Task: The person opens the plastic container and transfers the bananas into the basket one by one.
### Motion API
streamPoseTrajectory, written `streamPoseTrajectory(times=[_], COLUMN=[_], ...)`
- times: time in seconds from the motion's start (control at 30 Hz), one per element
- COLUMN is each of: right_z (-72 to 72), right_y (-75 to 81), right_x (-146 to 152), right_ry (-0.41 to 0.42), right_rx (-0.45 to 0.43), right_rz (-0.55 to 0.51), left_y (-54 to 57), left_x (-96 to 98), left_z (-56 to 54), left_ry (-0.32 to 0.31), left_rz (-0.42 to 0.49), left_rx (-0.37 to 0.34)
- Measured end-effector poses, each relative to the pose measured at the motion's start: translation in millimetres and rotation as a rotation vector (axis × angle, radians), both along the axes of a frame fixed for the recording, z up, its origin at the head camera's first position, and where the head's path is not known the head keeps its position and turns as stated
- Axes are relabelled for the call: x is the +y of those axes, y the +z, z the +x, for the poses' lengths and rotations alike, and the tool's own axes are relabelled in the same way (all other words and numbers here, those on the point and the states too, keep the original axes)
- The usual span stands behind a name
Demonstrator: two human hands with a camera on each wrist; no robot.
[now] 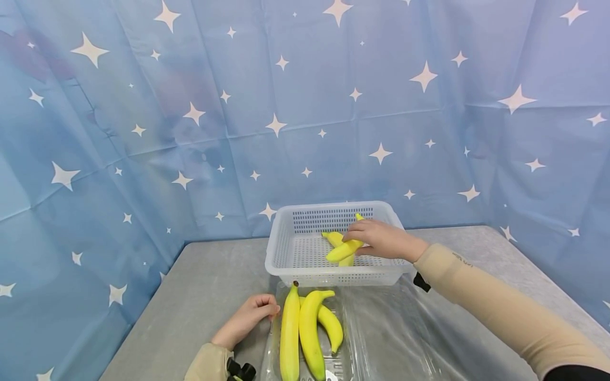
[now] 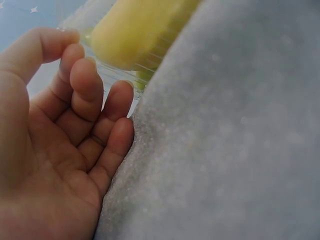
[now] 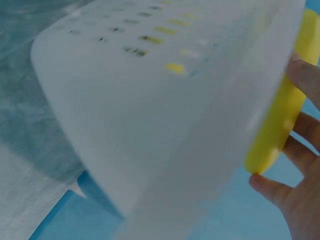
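Observation:
My right hand (image 1: 383, 241) grips a yellow banana (image 1: 344, 251) over the white perforated basket (image 1: 329, 276), with the thumb on one side and fingers on the other. Beneath it, partly hidden, another banana (image 1: 332, 238) lies in the basket. In the right wrist view the held banana (image 3: 277, 125) shows beyond the basket's wall (image 3: 125, 125). Three bananas (image 1: 312, 333) lie in a clear plastic clamshell box (image 1: 350, 349) in front of the basket. My left hand (image 1: 252, 316) has curled fingers and pinches the box's left edge; its thumb and index tips meet there in the left wrist view.
The box's clear lid (image 1: 395, 333) spreads to the right on the grey table (image 1: 214, 275). A blue curtain with white stars (image 1: 305, 106) hangs behind the table and along both sides. The basket stands near the table's back edge.

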State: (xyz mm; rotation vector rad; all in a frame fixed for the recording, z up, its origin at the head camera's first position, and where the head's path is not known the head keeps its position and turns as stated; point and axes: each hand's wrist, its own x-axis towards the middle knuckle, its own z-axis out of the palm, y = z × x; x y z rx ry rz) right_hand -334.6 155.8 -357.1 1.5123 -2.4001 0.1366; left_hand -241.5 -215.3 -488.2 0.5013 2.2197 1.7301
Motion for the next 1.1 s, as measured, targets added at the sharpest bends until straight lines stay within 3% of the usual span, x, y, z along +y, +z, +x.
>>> streamPoseTrajectory(times=[0.53,1.1], right_z=[-9.5,-13.8], right_y=[-14.5,-27.5], right_x=[11,18], right_ry=[-0.099,-0.134], right_rx=[-0.080,-0.164], right_rz=[0.080,0.082], left_y=[-0.4,0.1], left_x=[-0.6,0.0], left_z=[1.4,0.2], left_ry=[0.010,0.016], left_rz=[-0.010,-0.008], left_rx=[-0.002,-0.005])
